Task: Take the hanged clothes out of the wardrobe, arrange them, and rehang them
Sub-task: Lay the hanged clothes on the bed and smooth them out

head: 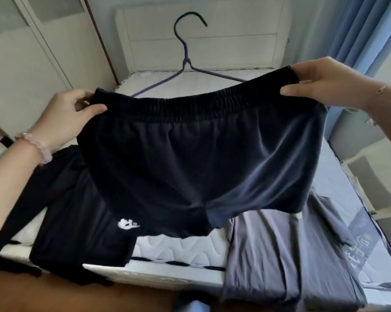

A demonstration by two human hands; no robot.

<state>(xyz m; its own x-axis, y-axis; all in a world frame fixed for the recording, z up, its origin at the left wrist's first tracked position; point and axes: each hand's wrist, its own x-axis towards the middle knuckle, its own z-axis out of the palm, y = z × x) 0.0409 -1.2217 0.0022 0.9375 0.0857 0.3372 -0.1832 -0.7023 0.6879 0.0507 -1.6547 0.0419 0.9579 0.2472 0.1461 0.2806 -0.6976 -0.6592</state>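
I hold a pair of dark navy shorts spread out in the air above the bed, with the elastic waistband on top. My left hand pinches the waistband's left end and my right hand pinches its right end. A small white logo shows near the shorts' lower left hem. Behind the shorts, a purple hanger with a dark hook lies on the mattress; its lower part is hidden by the shorts.
A black garment lies on the white quilted mattress at the left, and a grey garment at the right. White wardrobe doors stand to the left. Blue curtains hang at the right, behind the headboard.
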